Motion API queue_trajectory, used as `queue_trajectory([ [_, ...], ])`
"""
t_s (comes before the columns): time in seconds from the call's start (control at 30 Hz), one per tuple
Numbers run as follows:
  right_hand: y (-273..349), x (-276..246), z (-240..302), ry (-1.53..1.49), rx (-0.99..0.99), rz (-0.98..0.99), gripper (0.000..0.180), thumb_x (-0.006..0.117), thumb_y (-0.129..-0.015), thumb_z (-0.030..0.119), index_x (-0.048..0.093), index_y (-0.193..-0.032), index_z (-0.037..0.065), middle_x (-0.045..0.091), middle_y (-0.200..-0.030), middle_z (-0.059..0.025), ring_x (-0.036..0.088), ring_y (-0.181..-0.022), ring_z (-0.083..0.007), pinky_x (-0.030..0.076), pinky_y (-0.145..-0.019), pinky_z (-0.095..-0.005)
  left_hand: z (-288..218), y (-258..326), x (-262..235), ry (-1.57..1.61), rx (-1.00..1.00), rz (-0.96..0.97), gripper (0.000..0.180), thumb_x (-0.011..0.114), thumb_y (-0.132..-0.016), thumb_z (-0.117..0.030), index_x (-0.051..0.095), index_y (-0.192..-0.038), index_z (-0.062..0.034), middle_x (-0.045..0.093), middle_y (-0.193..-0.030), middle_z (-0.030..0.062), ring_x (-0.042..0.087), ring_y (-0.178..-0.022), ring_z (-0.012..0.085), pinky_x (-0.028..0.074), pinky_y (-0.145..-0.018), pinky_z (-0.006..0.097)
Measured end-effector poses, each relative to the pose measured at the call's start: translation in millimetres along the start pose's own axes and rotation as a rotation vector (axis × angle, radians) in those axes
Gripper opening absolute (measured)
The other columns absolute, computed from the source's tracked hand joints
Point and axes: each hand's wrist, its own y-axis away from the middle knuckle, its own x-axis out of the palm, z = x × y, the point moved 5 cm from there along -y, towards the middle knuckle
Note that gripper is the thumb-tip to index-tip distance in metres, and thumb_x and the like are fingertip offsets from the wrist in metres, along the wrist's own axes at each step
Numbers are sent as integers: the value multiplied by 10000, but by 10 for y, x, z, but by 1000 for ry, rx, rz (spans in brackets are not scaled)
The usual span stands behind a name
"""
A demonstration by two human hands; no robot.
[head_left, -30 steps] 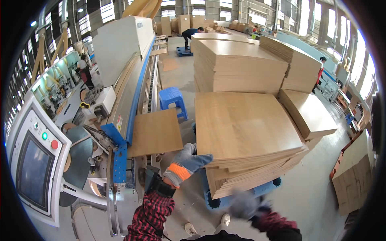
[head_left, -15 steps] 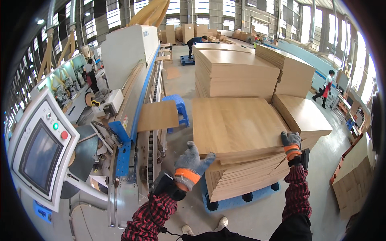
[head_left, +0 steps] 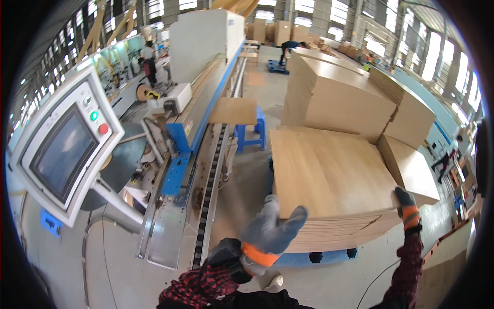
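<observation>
A wide wood-grain panel [head_left: 329,172] lies on top of a stack of similar boards [head_left: 345,234] in front of me. My left hand [head_left: 275,221], in a grey glove with an orange cuff, is at the panel's near left corner. Its fingers point up along the left edge, with the thumb spread away to the right. By the near right corner, my right hand [head_left: 406,200], gloved alike, rests against the edge with its fingers stretched out, partly hidden from view. Neither hand is wrapped round anything. Under the stack shows a blue pallet [head_left: 293,259].
Taller board stacks [head_left: 345,98] stand behind, with another stack [head_left: 409,167] at the right. Left are a machine with a roller track [head_left: 208,206], a control screen [head_left: 64,154] and a board [head_left: 233,110] beside a blue stool [head_left: 252,134]. A person [head_left: 289,49] bends far off.
My view has turned left, so the stack sits further right. The top panel now lies more evenly over the boards below. Both hands remain by its near corners.
</observation>
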Motion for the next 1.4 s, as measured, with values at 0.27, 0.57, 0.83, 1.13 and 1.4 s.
queue_trajectory([
  [0.27,1943,897,-87,-599,94,637,395,615,-747,217,493,-1029,-32,585,-696,-146,581,-480,-283,508,-369,-404,1311,1054,-1069,344,-129,-705,154,609,-805,-154,540,-904,-59,515,-600,4,447,-408,65,366,-359,212],
  [0.57,2973,2392,321,-604,118,849,330,534,-778,57,491,-1094,-28,590,-849,-136,604,-610,-246,540,-440,-379,2720,2194,-1768,303,-808,-888,334,531,-834,-362,566,-923,-42,560,-661,74,524,-517,165,431,-435,303],
  [0.83,3587,3972,-568,-619,490,915,331,576,-804,156,490,-1094,21,603,-854,-112,610,-695,-251,537,-487,-400,2367,1673,-2374,-1058,-184,-615,430,519,-759,-275,506,-1089,1,436,-1143,242,402,-1059,437,313,-914,503],
  [1.13,2848,4770,-552,-727,294,774,302,562,-823,230,498,-1070,70,598,-879,-82,609,-624,-217,513,-433,-336,2377,810,-1878,-812,-114,-268,426,534,-746,-267,483,-1040,37,445,-1097,240,409,-1041,432,322,-919,467],
  [1.4,1788,5377,-196,-772,133,806,261,545,-823,212,517,-1045,78,591,-926,-71,592,-798,-244,488,-592,-390,1143,-69,-454,67,361,72,390,634,-718,-119,528,-1067,19,573,-939,195,595,-769,318,468,-725,353],
])
